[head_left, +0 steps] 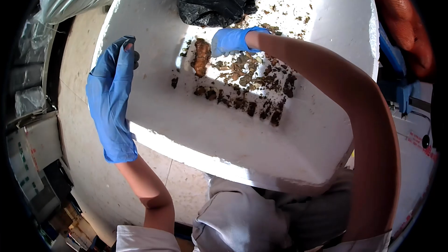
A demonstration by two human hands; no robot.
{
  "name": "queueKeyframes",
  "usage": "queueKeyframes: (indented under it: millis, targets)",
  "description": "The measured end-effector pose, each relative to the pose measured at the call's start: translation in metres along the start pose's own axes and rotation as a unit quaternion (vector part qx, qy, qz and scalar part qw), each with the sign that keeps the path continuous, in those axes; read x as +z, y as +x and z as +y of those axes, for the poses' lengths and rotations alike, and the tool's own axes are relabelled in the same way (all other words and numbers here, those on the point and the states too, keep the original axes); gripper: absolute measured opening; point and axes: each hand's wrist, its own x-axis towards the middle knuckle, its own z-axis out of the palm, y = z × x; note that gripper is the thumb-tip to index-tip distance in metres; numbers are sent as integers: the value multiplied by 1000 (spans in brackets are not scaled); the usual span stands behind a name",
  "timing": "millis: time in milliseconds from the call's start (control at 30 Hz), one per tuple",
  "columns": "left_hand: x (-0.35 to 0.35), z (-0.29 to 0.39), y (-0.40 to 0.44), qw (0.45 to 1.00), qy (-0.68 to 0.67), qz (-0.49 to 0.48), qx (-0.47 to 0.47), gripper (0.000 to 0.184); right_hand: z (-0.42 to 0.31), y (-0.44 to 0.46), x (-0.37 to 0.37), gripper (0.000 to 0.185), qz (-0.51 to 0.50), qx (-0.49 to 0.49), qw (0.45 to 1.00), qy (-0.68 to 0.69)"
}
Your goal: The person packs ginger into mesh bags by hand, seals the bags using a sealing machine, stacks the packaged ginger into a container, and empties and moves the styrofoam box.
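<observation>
The right hand (231,41), in a blue glove, reaches down into a large white foam box (156,98). Its fingers point toward the left side of the box and hang at or just above a scatter of small brown and tan pieces (245,70); the fingertips are partly hidden, so whether its grip is open or closed cannot be told. A long reddish-brown lump (201,57) lies just beside these fingers, on the box floor. Nearer the person, dark crumbly clumps (252,108) form a rough row below the scattered pieces.

The left hand (111,84), also gloved in blue, is raised by the left rim of the box. Its fingers are curled, and small dark lumps (136,59) show beside the fingertips; whether the grip closes on them is unclear.

A crumpled black plastic bag (214,0) lies at the far end of the box, with finer dark crumbs (291,14) to its right.
</observation>
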Motion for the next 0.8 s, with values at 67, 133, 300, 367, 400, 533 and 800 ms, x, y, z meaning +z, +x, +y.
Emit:
queueKeyframes:
  millis: [67,133,300,367,400,533,800]
  targets:
    - [0,1,0,1000,2,-2,8,28,-2,0,-9,20,0,28,997,-67]
    - [1,1,1,1000,-8,6,-9,29,4,2,-10,20,51,-24,972,-229]
    - [1,0,1,1000,-7,4,-2,29,-4,-4,18,32,33,-1,959,-281]
    - [1,1,0,1000,-7,2,-3,29,-12,-3,28,32,3,4,943,-331]
    - [2,1,0,1000,-8,4,-4,29,-14,-4,31,33,-27,9,924,-382]
    - [1,-2,1,1000,-23,6,2,29,-7,-9,32,25,9,-33,928,-371]
    - [0,1,-1,1000,-13,4,0,31,-3,-48,-20,24,-47,10,987,-154]
